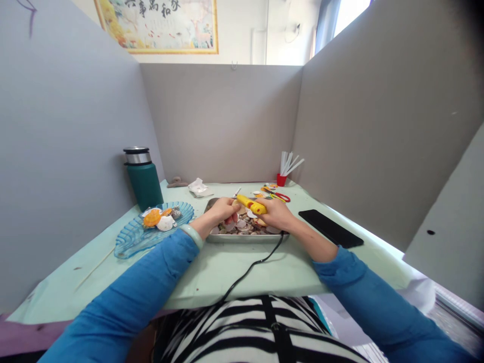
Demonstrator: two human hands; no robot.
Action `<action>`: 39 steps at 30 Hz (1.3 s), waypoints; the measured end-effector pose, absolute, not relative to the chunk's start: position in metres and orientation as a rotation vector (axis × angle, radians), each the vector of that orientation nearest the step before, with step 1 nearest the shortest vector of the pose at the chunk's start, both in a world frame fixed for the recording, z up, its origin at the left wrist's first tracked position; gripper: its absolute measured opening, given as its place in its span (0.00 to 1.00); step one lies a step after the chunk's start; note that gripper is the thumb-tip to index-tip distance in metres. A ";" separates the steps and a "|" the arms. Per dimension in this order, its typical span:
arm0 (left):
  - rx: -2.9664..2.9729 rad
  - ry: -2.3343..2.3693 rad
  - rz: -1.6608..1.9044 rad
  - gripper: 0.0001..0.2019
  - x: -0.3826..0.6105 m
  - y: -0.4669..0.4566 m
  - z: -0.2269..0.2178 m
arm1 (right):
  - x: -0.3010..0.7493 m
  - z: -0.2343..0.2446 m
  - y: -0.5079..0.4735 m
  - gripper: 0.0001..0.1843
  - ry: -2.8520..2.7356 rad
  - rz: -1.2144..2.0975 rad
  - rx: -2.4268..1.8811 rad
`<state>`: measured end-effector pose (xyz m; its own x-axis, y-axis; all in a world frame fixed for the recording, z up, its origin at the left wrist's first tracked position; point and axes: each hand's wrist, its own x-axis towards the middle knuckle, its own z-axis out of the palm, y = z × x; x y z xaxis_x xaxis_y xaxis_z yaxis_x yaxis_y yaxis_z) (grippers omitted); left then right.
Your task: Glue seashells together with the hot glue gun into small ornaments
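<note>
Over a metal tray [247, 239] of seashells [245, 228], my right hand [279, 214] grips a yellow hot glue gun [251, 204], whose black cord [247, 272] runs down toward my lap. My left hand [224, 207] is closed just left of the glue gun's front end, its fingers pinching a pale shell [238, 207] that they partly cover. Whether the nozzle touches the shell is hidden. Left of the tray, a blue clear shell-shaped dish [130, 243] bears an orange shell [152, 218], a white shell [166, 223] and some smaller pieces.
A green bottle [144, 184] stands behind the dish, and a thin stick [94, 268] lies in front. Crumpled tissue [199, 187], red-handled scissors [282, 196] and a red cup [281, 180] of glue sticks [289, 164] are toward the back. A black phone [330, 228] lies right. Grey partitions [223, 121] enclose the table.
</note>
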<state>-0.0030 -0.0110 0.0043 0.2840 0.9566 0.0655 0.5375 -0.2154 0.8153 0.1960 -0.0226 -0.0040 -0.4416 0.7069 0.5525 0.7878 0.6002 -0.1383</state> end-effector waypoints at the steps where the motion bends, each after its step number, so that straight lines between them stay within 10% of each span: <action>1: 1.868 1.337 0.774 0.10 -0.003 -0.011 0.004 | 0.196 -0.004 -0.023 0.10 -2.256 -0.188 -1.179; 39: 1.880 1.325 0.747 0.10 -0.005 -0.009 0.000 | 0.196 -0.003 -0.023 0.10 -2.273 -0.171 -1.176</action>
